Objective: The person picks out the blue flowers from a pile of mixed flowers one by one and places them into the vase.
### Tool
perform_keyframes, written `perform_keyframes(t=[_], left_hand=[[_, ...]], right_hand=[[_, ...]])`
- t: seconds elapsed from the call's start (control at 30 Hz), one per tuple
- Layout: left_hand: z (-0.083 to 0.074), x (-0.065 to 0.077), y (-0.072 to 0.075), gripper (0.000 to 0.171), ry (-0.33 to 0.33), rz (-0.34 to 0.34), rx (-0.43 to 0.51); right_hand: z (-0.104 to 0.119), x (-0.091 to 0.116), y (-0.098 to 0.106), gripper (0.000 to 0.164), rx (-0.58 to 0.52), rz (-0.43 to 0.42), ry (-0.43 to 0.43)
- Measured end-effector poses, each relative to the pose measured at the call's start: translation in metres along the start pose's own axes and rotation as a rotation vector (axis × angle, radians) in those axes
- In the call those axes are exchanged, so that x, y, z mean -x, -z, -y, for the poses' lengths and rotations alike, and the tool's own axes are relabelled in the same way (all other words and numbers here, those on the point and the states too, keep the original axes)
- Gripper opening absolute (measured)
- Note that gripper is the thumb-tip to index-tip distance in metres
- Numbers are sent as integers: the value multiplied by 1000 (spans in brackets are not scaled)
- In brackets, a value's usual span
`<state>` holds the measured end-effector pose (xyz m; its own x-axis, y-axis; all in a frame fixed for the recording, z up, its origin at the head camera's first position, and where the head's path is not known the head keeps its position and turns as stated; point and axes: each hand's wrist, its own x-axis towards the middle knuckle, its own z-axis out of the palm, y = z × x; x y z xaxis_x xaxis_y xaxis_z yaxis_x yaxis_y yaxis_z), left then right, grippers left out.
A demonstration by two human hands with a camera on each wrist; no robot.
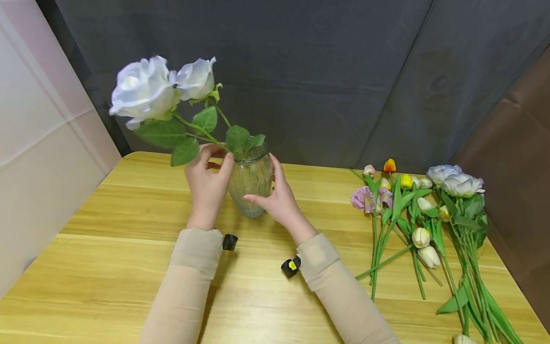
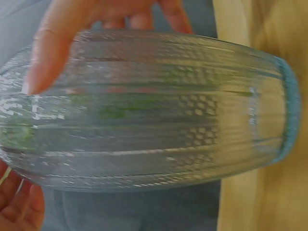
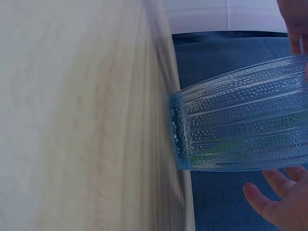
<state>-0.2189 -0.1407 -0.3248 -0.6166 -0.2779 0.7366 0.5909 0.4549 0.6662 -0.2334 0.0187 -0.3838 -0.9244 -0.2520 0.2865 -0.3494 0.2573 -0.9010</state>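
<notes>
Dark backdrop [image 1: 301,86] behind; wooden table [image 1: 124,272] below, its far edge just beyond the vase [image 1: 246,186]. Open wood lies to the left, and again between the vase and the loose flowers [image 1: 421,237] near the right edge. Vase located between both hands — right hand [image 1: 281,198] spread round its side, thumb in front. Left hand [image 1: 207,179] at the rim — pinching a white rose's stem [image 1: 196,128].

Bright light leaves a pale sheen on the tabletop [image 1: 258,308] and soft shadow beside the left sleeve [image 1: 182,291]; the left wrist view looks slightly blurred, the right bluish.
</notes>
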Motion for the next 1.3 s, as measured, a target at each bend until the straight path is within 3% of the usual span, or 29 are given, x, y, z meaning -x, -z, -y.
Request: perform_keyframes(t=[0.23,0.4,0.47,0.57,0.8,0.9,1.13,1.3], left_hand=[[11,8,-1,26,67,83,111],[4,13,4,32,135,142,268],[1,13,5,31,111,153,296],[13,13,6,35,98,184,277],[44,17,7,68,286,369,224],[46,20,8,78,309,421,225],[50,21,8,82,300,408,222],[51,22,6,84,335,396,181]], right_hand=[[0,0,0,110,2,5,-11],[0,1,0,111,1,10,-20],[0,1,-1,111,-3,11,-21],[0,1,-1,111,-8,10,-19],[1,0,-1,114,-9,18,-45],[1,0,0,113,-12,19,-52],[-1,0,0,110,-13,14,-28],[-2,1,2,109,9,20,-20]])
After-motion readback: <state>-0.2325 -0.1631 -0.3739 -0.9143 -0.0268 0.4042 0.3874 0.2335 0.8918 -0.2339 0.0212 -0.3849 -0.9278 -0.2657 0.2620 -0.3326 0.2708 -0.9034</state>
